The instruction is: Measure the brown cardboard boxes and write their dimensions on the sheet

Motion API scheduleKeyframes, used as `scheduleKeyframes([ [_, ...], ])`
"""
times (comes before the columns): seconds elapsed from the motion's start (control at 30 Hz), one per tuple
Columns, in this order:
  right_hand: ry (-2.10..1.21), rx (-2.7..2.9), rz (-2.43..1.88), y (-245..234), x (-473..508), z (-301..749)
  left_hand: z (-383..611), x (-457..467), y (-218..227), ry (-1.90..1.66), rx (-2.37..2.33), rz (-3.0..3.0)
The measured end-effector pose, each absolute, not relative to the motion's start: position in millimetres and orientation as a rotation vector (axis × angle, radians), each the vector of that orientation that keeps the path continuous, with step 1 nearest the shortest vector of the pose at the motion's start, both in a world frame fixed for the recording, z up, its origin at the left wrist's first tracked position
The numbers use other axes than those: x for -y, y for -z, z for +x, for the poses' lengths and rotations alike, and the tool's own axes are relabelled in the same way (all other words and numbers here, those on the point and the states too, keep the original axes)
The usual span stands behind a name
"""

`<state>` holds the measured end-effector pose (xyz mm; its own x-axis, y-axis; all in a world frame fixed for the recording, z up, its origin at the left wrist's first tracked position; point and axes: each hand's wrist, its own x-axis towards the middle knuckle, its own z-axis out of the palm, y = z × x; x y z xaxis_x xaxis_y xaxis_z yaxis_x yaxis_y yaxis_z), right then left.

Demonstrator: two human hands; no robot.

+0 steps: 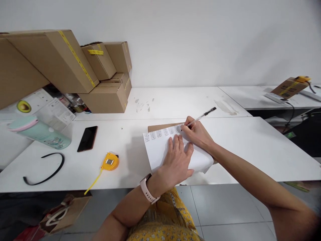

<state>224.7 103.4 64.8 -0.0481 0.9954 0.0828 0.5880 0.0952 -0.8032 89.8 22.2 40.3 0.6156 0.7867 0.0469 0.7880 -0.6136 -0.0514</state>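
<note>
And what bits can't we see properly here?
In the head view:
Writing on the paper: too small to read.
Paper under the left hand: covered by that hand.
Part of the pen: hidden by the right hand.
Brown cardboard: partly hidden by the paper.
Big box: cut off by the left edge.

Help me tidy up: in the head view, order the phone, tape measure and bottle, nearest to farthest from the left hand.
1. Tape measure: left of the left hand.
2. Phone: farther left.
3. Bottle: left of the phone.

The sheet [158,152] is smooth paper, the pen [201,116] clear plastic, the boxes [104,97] matt cardboard
</note>
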Motion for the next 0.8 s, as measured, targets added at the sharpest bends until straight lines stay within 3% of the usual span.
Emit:
scheduleKeyframes([
  [0.8, -0.748, 1.714, -1.552, -52.9, -109.1, 233.1, 89.9, -22.1, -46.2, 0.003, 1.352, -2.757],
])
